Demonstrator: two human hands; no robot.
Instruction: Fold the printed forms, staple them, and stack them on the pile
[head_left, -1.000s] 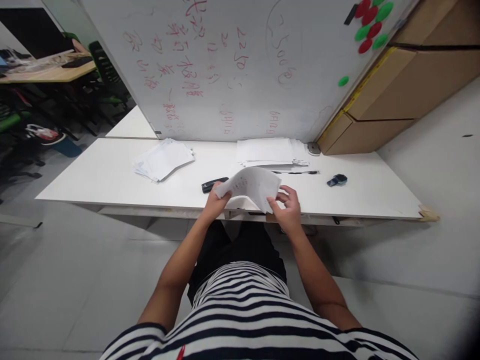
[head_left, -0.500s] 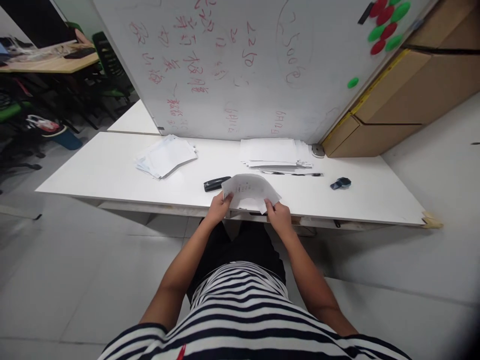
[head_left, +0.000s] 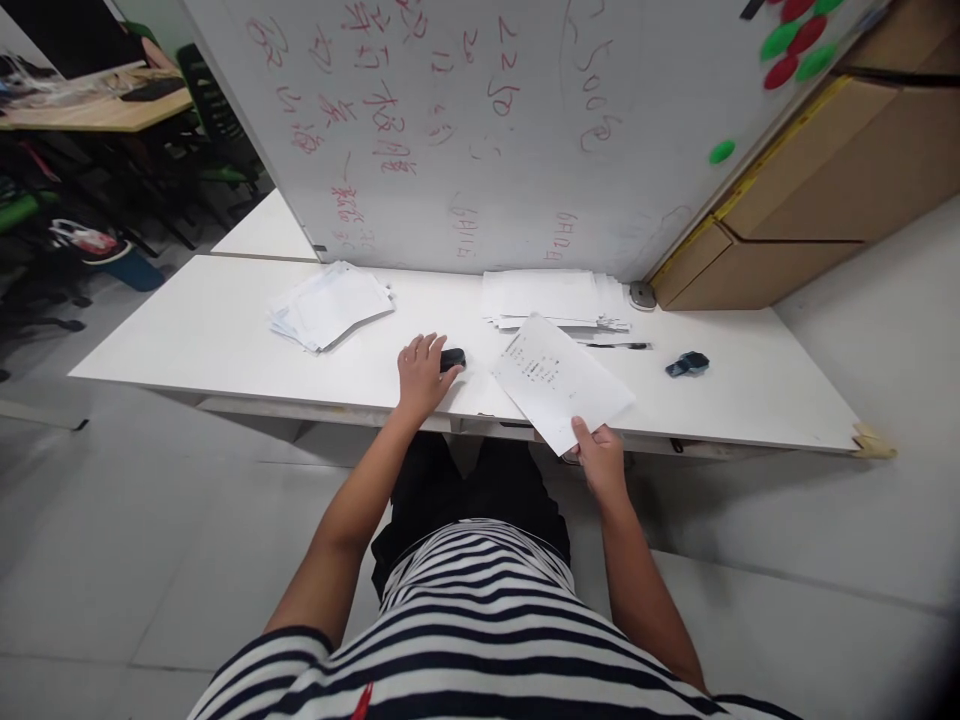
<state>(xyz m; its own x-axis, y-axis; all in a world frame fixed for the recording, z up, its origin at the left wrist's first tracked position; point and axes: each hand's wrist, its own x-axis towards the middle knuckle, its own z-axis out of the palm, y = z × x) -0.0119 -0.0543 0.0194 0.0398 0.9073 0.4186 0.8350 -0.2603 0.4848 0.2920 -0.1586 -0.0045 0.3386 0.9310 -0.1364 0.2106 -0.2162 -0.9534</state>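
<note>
My right hand (head_left: 598, 458) pinches the near corner of a set of printed white sheets (head_left: 561, 381), held flat just above the front edge of the white table (head_left: 210, 345). My left hand (head_left: 421, 371) lies over a black stapler (head_left: 451, 359), fingers curved on its near end; only the stapler's right tip shows. A neat stack of white paper (head_left: 551, 297) lies behind the held sheets, against the whiteboard. A second, fanned pile of paper (head_left: 330, 305) lies to the left.
A black pen (head_left: 617, 346) lies in front of the stack, and a small dark blue object (head_left: 687, 364) sits to the right. A whiteboard (head_left: 480, 130) with red writing stands along the table's back edge. Cardboard boxes (head_left: 810, 190) lean at the right.
My left hand let go of the sheets and moved left onto the stapler. My right hand now holds the sheets alone, flattened out and shifted to the right.
</note>
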